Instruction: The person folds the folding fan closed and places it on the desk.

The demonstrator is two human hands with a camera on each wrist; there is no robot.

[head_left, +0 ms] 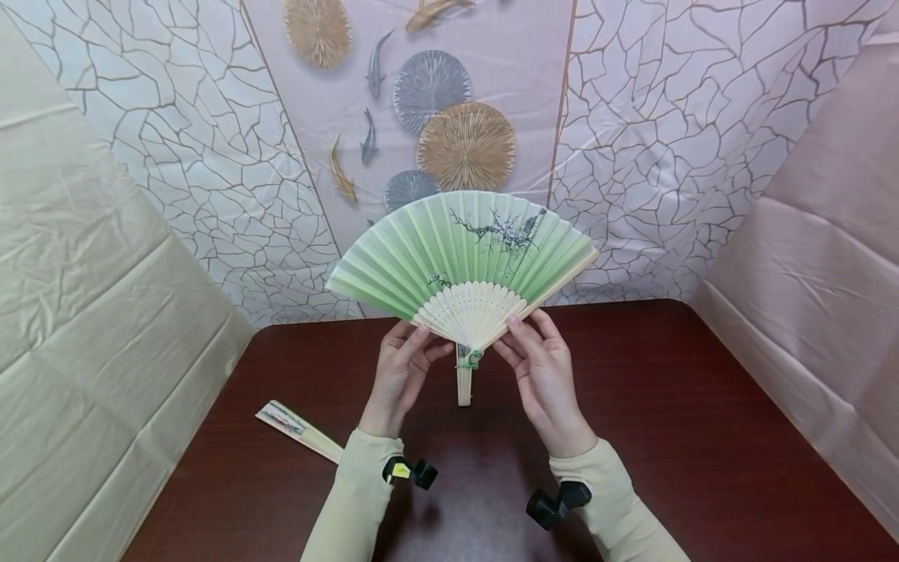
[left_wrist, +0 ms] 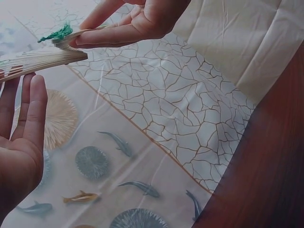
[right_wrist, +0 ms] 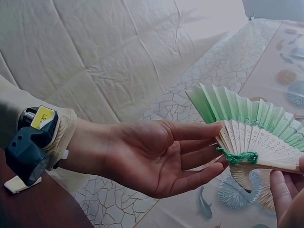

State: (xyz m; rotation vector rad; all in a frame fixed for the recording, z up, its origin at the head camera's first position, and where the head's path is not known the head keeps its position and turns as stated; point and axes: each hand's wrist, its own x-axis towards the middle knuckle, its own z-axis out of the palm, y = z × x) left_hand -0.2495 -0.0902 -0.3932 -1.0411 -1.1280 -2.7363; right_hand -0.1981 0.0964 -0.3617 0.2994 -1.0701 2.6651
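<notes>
A spread green folding fan [head_left: 456, 257], with a dark branch print and pale pierced ribs, is held up over the table in the head view. My left hand [head_left: 402, 371] pinches its left edge near the ribs, thumb in front. At the opposite edge, my right hand [head_left: 544, 375] pinches the outer stick between thumb and fingers. A green tassel cord [right_wrist: 237, 156] hangs at the fan's pivot, between the hands. Below that pivot a narrow folded fan [head_left: 464, 386] shows on the table, its upper part hidden. Another folded fan [head_left: 298, 429] lies left of my left forearm, partly covered by the sleeve.
The dark red-brown table [head_left: 702, 437] spans the front. Patterned cloth [head_left: 632, 156] with fish and round leaf shapes hangs behind it, and beige cloth walls [head_left: 91, 312] flank both sides. Each wrist carries a small black camera [head_left: 558, 503].
</notes>
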